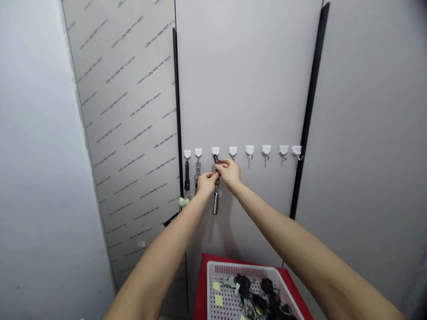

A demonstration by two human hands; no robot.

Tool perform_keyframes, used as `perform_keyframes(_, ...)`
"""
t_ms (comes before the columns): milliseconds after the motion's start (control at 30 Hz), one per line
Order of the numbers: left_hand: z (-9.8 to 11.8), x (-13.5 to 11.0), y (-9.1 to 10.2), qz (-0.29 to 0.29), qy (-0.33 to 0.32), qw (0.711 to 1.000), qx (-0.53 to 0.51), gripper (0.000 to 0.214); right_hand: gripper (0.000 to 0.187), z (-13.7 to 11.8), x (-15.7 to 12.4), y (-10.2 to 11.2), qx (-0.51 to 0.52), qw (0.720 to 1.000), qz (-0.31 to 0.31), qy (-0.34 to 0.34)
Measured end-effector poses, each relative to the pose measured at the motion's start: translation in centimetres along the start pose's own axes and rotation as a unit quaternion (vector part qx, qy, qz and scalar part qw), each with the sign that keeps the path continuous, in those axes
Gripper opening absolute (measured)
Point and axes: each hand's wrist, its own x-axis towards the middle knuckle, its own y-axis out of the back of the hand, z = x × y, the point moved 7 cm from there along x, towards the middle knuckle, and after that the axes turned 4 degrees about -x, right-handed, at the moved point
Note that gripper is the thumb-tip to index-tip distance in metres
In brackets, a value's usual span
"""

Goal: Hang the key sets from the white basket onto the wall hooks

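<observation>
Apparently, key (pixel 215 204) being hung: strap (pixel 216 159) held at third hook (pixel 215 151) from left, pinched by right grip (pixel 229 173), lower end by left grip (pixel 207 182). Secure seating called for before release.

On our left we see a plain, smooth white wall (pixel 30 133), with a few small dark specks low down and a slightly ragged edge. Beside it stands a tall, pale grey panel (pixel 126 89) printed with slanting rows of dark lettering, some upside down, where we can read "ASA PET". Low on that panel we notice a small white rectangular tag (pixel 141 244). A long, narrow black strip (pixel 178 102) separates it from a flat, light-grey middle panel (pixel 247 75). A second, tilted black strip (pixel 313 89) borders a smooth grey right-hand panel (pixel 363 111). Below, we see a bright red flat-topped table (pixel 202 289).
</observation>
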Motion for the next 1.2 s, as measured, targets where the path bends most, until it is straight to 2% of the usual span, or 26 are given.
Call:
perform_keyframes(167,-0.7,1.0,-0.3,-0.007,-0.028,0.998,0.058,0.021,0.025,1.2,0.5,0.3,-0.020,0.998,0.046,-0.048)
perform_keyframes(367,-1.5,1.8,-0.4,-0.004,-0.025,0.990,0.137,0.021,0.020,2.3,0.7,-0.2,-0.065,0.995,0.041,-0.062)
perform_keyframes(467,-1.7,0.5,0.4,0.029,-0.049,0.984,0.172,0.027,0.022,2.5,-0.3,0.4,-0.094,0.994,0.047,-0.041)
perform_keyframes(567,-2.7,-2.7,1.0,0.050,-0.114,0.968,0.218,0.033,0.024,4.1,-3.1,1.4,-0.100,0.995,0.019,-0.008)
perform_keyframes(633,-5.1,-5.4,0.5,-0.001,-0.124,0.963,0.239,0.032,0.022,6.4,-6.2,1.6,-0.114,0.992,-0.061,-0.001)
perform_keyframes(700,-9.1,-8.4,-0.7,-0.103,-0.076,0.954,0.270,0.029,0.020,9.5,-10.6,1.5,-0.156,0.970,-0.184,-0.020)
perform_keyframes(767,-13.7,-11.6,-1.9,-0.212,-0.008,0.922,0.323,0.026,0.018,12.9,-15.7,1.5,-0.216,0.926,-0.308,-0.047)
perform_keyframes(833,-17.3,-14.3,-2.7,-0.291,0.023,0.875,0.386,0.026,0.017,15.6,-20.1,2.1,-0.273,0.880,-0.383,-0.062)
perform_keyframes(900,-19.3,-16.0,-3.4,-0.330,0.012,0.832,0.446,0.029,0.020,17.4,-22.9,2.8,-0.309,0.859,-0.403,-0.072)
perform_keyframes(1000,-20.4,-17.0,-4.1,-0.346,-0.015,0.793,0.501,0.032,0.025,18.5,-24.3,3.3,-0.335,0.859,-0.377,-0.085)
perform_keyframes(1100,-20.6,-17.0,-4.4,-0.334,-0.015,0.796,0.504,0.035,0.028,18.9,-24.2,3.0,-0.358,0.858,-0.349,-0.118)
perform_keyframes(1200,-21.5,-16.7,-3.7,-0.309,0.039,0.810,0.497,0.034,0.020,19.5,-24.1,2.4,-0.363,0.858,-0.326,-0.161)
